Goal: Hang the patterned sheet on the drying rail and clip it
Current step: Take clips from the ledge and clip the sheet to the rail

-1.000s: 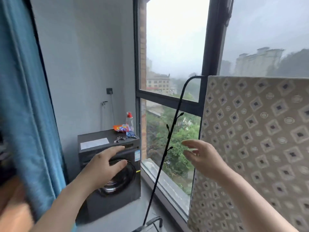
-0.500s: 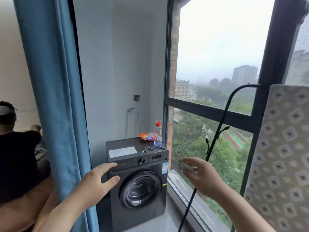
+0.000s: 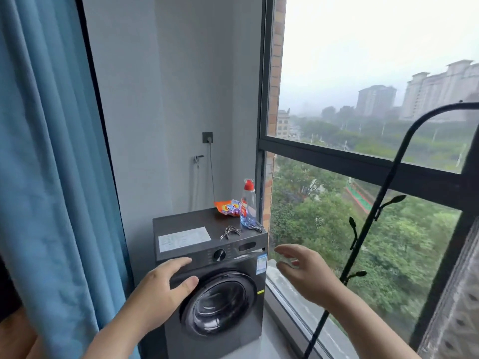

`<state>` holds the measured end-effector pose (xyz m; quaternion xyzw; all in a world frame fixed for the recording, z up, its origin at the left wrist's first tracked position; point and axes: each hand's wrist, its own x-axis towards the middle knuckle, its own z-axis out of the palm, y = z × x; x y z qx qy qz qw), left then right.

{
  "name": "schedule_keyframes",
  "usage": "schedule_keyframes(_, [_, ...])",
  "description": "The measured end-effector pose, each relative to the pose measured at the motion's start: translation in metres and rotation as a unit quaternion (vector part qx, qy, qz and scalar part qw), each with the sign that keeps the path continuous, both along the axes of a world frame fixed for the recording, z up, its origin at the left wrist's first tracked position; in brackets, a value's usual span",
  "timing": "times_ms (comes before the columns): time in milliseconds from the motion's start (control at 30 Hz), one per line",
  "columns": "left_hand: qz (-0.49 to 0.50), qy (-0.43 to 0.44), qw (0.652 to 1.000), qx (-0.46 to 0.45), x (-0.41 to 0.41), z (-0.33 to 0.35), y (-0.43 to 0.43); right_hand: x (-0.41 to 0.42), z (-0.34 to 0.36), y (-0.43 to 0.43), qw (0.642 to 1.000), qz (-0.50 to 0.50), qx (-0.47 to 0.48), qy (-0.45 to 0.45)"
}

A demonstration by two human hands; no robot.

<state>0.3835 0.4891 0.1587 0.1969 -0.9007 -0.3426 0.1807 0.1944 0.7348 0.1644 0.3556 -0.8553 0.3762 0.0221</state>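
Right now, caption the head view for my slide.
Left hand and right hand open before the washing machine, metal clips on top.

No legible text; orange packet [image 3: 228, 207] logo perhaps Tide, too blurred.

The sheet [image 3: 457, 312] is a blurred strip cut off by the right edge, where the rail [image 3: 361, 243] also runs out; the right hand [image 3: 308, 274] has smeared fingers [image 3: 287, 251]
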Motion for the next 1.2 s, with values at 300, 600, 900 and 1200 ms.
schedule_keyframes(300, [0.029,-0.045,0.999,0.0,-0.164,-0.027,-0.075,-0.174,-0.032,-0.084,0.999,0.004,0.011,-0.051])
schedule_keyframes(600, [0.045,-0.078,0.996,0.002,-0.29,-0.058,-0.145,-0.282,-0.061,-0.173,0.995,0.019,0.068,-0.068])
schedule_keyframes(900, [0.033,-0.151,0.987,0.034,-0.449,-0.148,-0.241,-0.401,-0.141,-0.278,0.986,-0.024,0.107,-0.128])
schedule_keyframes(1200, [-0.007,-0.245,0.968,-0.06,-0.536,-0.239,-0.279,-0.472,-0.225,-0.346,0.959,-0.05,0.197,-0.196])
